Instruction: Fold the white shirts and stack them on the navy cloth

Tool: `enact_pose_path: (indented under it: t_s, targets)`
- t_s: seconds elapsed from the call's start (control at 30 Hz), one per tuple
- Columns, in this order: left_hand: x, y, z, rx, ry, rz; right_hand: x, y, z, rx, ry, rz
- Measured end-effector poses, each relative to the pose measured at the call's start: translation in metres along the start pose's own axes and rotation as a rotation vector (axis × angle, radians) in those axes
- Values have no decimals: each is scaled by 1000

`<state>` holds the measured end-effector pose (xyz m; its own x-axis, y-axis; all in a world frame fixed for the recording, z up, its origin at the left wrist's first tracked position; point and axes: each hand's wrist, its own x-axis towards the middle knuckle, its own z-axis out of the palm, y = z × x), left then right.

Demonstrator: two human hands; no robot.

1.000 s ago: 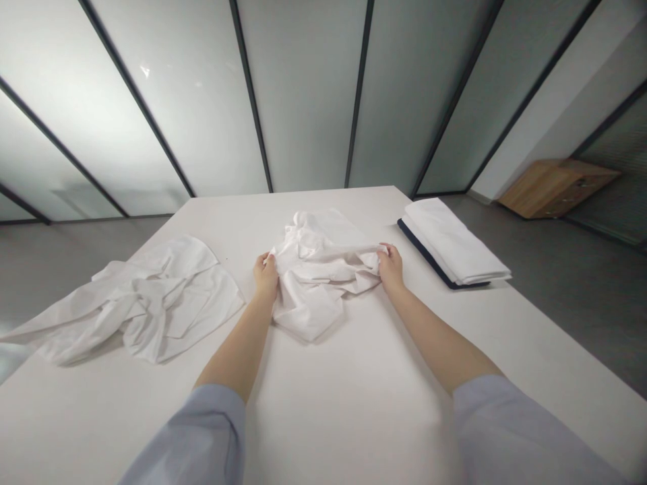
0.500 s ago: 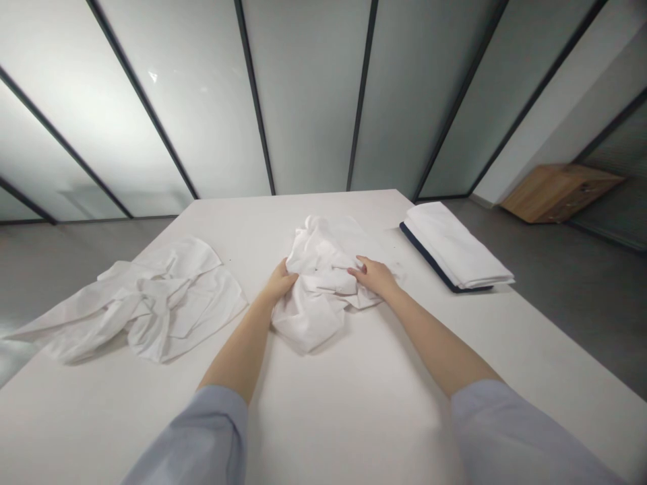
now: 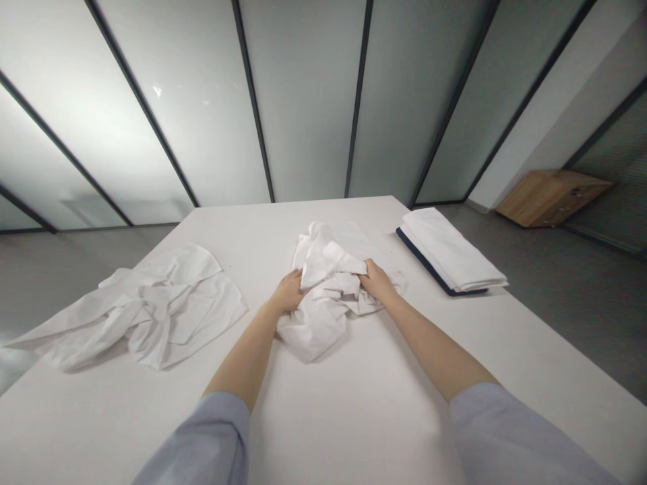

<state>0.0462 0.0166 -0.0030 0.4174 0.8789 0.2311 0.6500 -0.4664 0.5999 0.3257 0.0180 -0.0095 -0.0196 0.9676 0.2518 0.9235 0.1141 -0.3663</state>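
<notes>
A crumpled white cloth (image 3: 326,269), perhaps a garment, lies bunched on the white table (image 3: 354,404) in front of me. On its left side my left hand (image 3: 289,291) grips the fabric, with the fingertips partly buried in the folds. My right hand (image 3: 375,279) is closed on a raised fold at the other side, thumb and fingers pinching it. Between the two hands the material is gathered into loose wrinkles. Its far part spreads flatter on the tabletop.
Another crumpled white cloth (image 3: 166,303) lies at the left, hanging past the table's edge. At the right rests a neat folded white stack (image 3: 452,249) on top of a dark navy folded piece (image 3: 424,261). A wooden cabinet (image 3: 550,195) stands on the floor beyond.
My right hand has closed on a fold that it was touching with spread fingers. My left hand has moved slightly nearer and into the cloth, whose folds have shifted.
</notes>
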Motion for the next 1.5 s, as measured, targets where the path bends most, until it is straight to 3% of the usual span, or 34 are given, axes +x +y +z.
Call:
enact_pose_path:
  t_s: [0.13, 0.3, 0.37, 0.47, 0.53, 0.57, 0.63, 0.7, 0.8, 0.87, 0.93, 1.0, 1.17, 1.27, 1.37, 1.43, 1.5]
  targets:
    - [-3, 10, 4, 229, -74, -7, -2, -11, -9, -171, -160, 63]
    - [2, 28, 2, 278, -47, -167, -3, -29, -28, -246, -168, 76]
    - [3, 33, -9, 159, -68, -130, -7, -30, -45, -159, -234, 22]
    - [0, 36, -38, -209, -205, 16, -14, -20, -80, 138, -523, -133]
    - [1, 37, -61, -403, -335, 6, -12, -11, -105, 335, -652, -177]
    - [5, 38, -72, -446, -379, -29, -6, -8, -115, 410, -645, -173]
    - [20, 42, -94, -445, -315, -83, 18, -5, -131, 517, -497, -133]
    - [44, 49, -114, -343, -14, -112, 56, -9, -141, 555, -208, -68]
    - [78, 60, -139, -65, 507, -145, 113, -25, -147, 469, 353, 16]
    - [86, 62, -145, 58, 667, -125, 129, -34, -147, 435, 531, -39]
    - [78, 58, -139, 130, 645, -105, 120, -37, -137, 394, 568, -147]
    - [59, 45, -119, 185, 529, -116, 93, -34, -117, 315, 490, -231]
    - [3, 10, -41, 250, 138, -394, 9, -12, -41, -29, 25, -93]
    - [-15, 5, -9, 339, 81, -392, -16, -5, -12, -179, -96, -109]
    - [-18, 2, -4, 344, 67, -287, -18, -3, -7, -218, -106, -127]
    - [-15, -6, -16, 259, 4, -220, -11, 2, -14, -161, -120, -117]
    - [-10, -19, -41, 167, -72, -194, 1, 12, -26, -14, -190, -105]
